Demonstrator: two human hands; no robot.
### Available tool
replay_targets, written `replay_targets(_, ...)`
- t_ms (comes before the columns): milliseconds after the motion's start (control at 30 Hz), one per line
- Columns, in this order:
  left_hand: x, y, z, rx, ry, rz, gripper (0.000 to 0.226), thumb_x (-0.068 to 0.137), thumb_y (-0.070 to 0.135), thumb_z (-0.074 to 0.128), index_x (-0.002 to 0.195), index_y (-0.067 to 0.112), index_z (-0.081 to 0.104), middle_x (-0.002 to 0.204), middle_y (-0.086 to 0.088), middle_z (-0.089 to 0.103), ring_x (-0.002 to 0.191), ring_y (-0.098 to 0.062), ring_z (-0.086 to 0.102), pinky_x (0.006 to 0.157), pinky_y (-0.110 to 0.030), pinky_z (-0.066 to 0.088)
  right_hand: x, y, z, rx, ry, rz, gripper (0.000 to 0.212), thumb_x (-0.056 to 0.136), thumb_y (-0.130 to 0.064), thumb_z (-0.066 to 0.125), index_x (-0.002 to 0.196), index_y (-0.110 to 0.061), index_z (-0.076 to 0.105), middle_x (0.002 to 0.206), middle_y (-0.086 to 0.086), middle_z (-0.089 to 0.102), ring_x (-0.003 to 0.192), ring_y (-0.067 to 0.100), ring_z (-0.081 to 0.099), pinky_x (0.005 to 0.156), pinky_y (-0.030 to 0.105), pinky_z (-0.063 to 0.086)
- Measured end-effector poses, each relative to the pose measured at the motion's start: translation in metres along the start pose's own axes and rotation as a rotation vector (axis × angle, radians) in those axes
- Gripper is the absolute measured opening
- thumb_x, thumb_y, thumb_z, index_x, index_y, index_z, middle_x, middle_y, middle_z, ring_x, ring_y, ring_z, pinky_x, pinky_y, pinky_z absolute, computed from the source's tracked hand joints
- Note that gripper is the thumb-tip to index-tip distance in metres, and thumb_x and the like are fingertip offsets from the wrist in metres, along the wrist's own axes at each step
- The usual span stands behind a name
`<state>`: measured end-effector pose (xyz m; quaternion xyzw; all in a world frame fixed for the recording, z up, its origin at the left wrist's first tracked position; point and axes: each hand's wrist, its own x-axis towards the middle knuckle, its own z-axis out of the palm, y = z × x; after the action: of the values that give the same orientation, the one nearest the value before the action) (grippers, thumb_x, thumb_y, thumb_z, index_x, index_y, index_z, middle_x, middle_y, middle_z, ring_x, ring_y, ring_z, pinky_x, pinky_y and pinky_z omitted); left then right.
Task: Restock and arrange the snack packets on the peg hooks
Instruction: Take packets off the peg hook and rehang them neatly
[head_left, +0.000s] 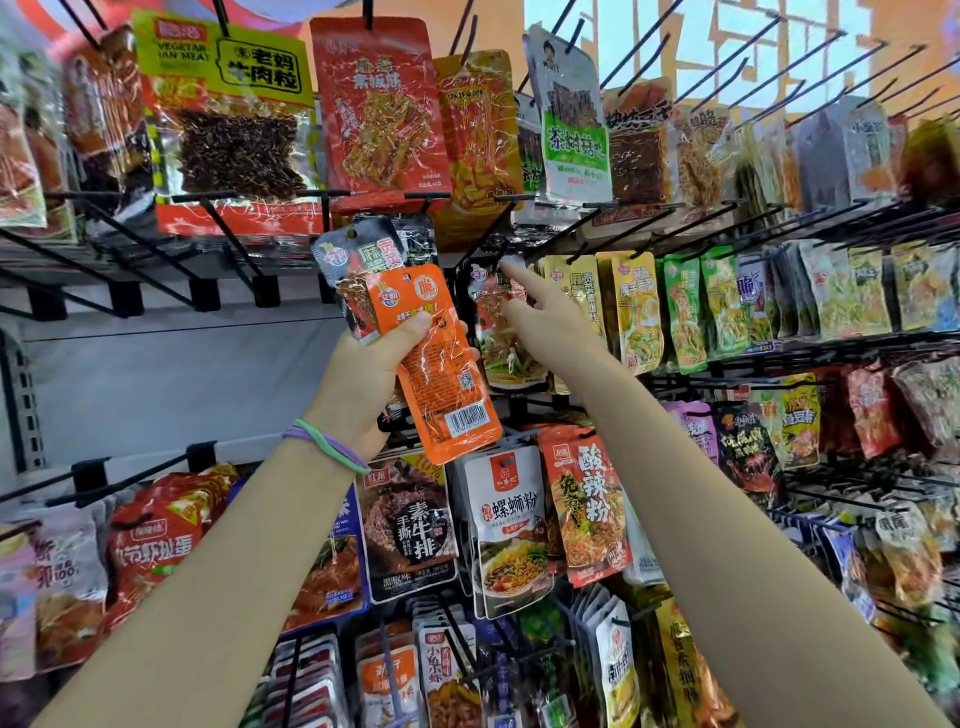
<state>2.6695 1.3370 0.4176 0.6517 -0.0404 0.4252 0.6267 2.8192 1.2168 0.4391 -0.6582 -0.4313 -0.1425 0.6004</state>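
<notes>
My left hand (369, 374) grips a small stack of snack packets at chest height in front of the rack. The front one is an orange packet (441, 364) with a barcode, and dark packets (363, 260) fan out behind it. My right hand (540, 317) reaches to the middle row with its index finger straight, the tip at the top of a hanging packet (498, 332) on a black peg hook (488, 249). Whether the other fingers hold that packet is hidden. Yellow packets (634, 306) hang just right of it.
Black peg hooks run in rows across the rack. Large packets (379, 109) hang on the top row, noodle packets (506, 525) below my hands, green and yellow packets (727, 306) to the right. Bare hooks (130, 260) and a grey back panel (171, 384) lie at left.
</notes>
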Motion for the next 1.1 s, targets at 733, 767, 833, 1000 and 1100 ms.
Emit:
replay_targets(733, -0.012, 0.014, -0.029, 0.113, 0.096, 0.074, 0.03, 0.1, 0.032, 0.062, 0.106, 0.002, 0.064, 0.09, -0.007, 0.078, 0.082, -0.023, 0.076, 0.079, -0.037, 0.063, -0.052, -0.012, 0.032, 0.181, 0.118, -0.161, 0.019, 0.095, -0.023, 0.069, 0.113, -0.017, 0.063, 0.099, -0.008, 0.069, 0.086, 0.003, 0.067, 0.079, 0.026, 0.056)
replay_targets(767, -0.013, 0.012, -0.032, 0.12, 0.057, 0.08, 0.031, 0.102, 0.029, 0.059, 0.107, -0.001, 0.063, 0.09, -0.01, 0.078, 0.079, -0.021, 0.077, 0.079, -0.038, 0.063, -0.053, -0.014, 0.031, 0.14, 0.154, -0.181, 0.018, 0.098, -0.021, 0.064, 0.115, -0.017, 0.061, 0.097, -0.011, 0.067, 0.085, 0.001, 0.065, 0.077, 0.026, 0.056)
replay_targets(833, -0.014, 0.008, -0.03, 0.148, 0.064, 0.095, 0.021, 0.101, 0.027, 0.06, 0.103, 0.007, 0.065, 0.086, -0.003, 0.077, 0.072, -0.01, 0.075, 0.078, -0.034, 0.062, -0.055, -0.021, 0.037, 0.085, 0.148, -0.233, 0.019, 0.104, -0.02, 0.052, 0.122, -0.019, 0.06, 0.1, -0.007, 0.069, 0.088, 0.01, 0.067, 0.081, 0.04, 0.057)
replay_targets(1000, -0.02, 0.01, -0.018, 0.129, 0.108, 0.115, 0.026, 0.098, 0.029, 0.066, 0.115, 0.009, 0.069, 0.095, -0.002, 0.078, 0.089, -0.015, 0.075, 0.083, -0.032, 0.061, -0.065, -0.036, 0.061, 0.095, -0.102, -0.361, 0.046, 0.11, -0.032, 0.033, 0.153, -0.017, 0.04, 0.134, -0.027, 0.049, 0.12, -0.017, 0.046, 0.103, 0.008, 0.034)
replay_targets(1100, -0.022, 0.013, -0.023, 0.062, 0.072, 0.093, 0.019, 0.099, 0.029, 0.064, 0.108, 0.014, 0.072, 0.107, -0.012, 0.077, 0.102, -0.028, 0.074, 0.091, -0.043, 0.059, -0.058, -0.032, 0.058, 0.176, -0.094, -0.306, 0.04, 0.109, -0.028, 0.04, 0.147, -0.019, 0.048, 0.109, -0.03, 0.057, 0.094, -0.024, 0.053, 0.083, 0.001, 0.039)
